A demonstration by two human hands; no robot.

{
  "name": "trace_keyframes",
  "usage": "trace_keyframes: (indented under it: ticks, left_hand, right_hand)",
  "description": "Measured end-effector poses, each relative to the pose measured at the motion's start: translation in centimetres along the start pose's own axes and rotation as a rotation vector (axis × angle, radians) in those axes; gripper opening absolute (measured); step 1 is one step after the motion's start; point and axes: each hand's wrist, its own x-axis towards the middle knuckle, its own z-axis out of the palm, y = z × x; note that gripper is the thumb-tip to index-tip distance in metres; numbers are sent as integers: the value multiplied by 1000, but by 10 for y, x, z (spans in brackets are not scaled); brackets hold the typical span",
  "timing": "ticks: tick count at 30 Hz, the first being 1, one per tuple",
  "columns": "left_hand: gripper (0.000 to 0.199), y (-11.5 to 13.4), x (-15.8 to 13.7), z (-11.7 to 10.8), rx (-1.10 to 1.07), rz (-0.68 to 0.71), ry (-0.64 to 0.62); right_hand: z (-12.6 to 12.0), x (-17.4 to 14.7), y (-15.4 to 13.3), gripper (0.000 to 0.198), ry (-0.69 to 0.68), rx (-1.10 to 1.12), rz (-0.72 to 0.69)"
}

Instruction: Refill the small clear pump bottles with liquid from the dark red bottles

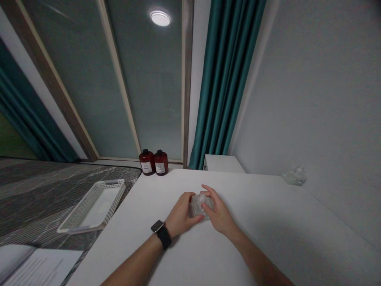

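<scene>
A small clear glass container (196,205) with a squarish body and a round clear knob (203,198) on top stands on the white table (143,254). My left hand (182,214), a black watch on its wrist, is wrapped around the container's left side, with the thumb along the near edge. From the right, my right hand (219,212) holds the round knob between thumb and fingers. Its index finger stretches out beyond the knob. The fingers cover parts of the container, and I cannot tell whether the knob sits on it or is slightly raised.
Two dark red bottles (161,163) with black caps stand at the table's back left corner. Another clear object (294,176) lies at the back right, by the wall. Left of the table are a white perforated basket (111,206) and an open book (44,266) on a grey patterned surface.
</scene>
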Motion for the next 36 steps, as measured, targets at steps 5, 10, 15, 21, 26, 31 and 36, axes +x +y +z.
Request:
trace_keyframes:
  ticks: [5, 10, 15, 21, 26, 31, 36]
  left_hand:
    - [55, 3, 2, -2, 1, -7, -21]
    - [54, 3, 3, -4, -13, -15, -44]
    - [50, 5, 1, 1, 17, -20, 13]
    - [49, 7, -2, 11, 110, -72, 115]
    - [54, 11, 0, 4, 110, -94, 73]
    - [44, 9, 2, -13, -12, -50, -84]
    - [44, 3, 2, -16, -52, -102, -175]
  right_hand:
    - [-9, 2, 0, 60, -87, 25, -9]
    - [-10, 2, 1, 60, -103, 77, 0]
    - [-1, 0, 5, 57, -42, 45, -3]
    - [5, 0, 12, 59, 22, 35, 19]
    - [-4, 5, 17, 58, -100, 97, -32]
    - [-23, 6, 9, 50, -260, 142, 16]
    - [-47, 5, -13, 57, -454, 250, 102]
